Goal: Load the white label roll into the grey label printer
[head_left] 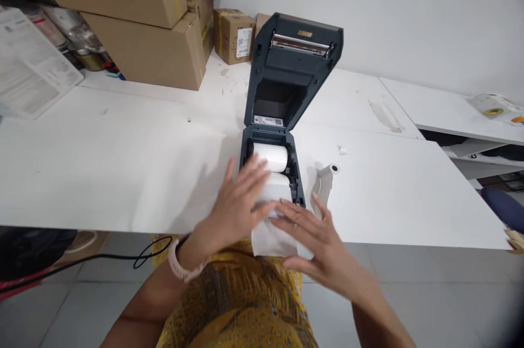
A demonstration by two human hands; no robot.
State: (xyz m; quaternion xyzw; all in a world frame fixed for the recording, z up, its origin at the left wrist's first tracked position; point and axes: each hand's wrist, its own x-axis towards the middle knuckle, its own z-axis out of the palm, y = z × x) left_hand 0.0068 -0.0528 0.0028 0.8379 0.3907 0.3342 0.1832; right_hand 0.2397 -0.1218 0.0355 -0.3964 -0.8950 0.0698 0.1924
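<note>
White surface (135,157) carries one printer (268,132); left hand (239,198), right hand (314,234) spread wide, apparently gripping nothing; careless brushing could skew the paper (268,241).

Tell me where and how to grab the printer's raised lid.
Grip the lid by its free upper edge, near the side corners, coming from the front. It stands open, leaning back and hinged at its lower end to the printer base, so that far edge should give the best leverage. Keep fingers off the metal bar inside it.
</note>
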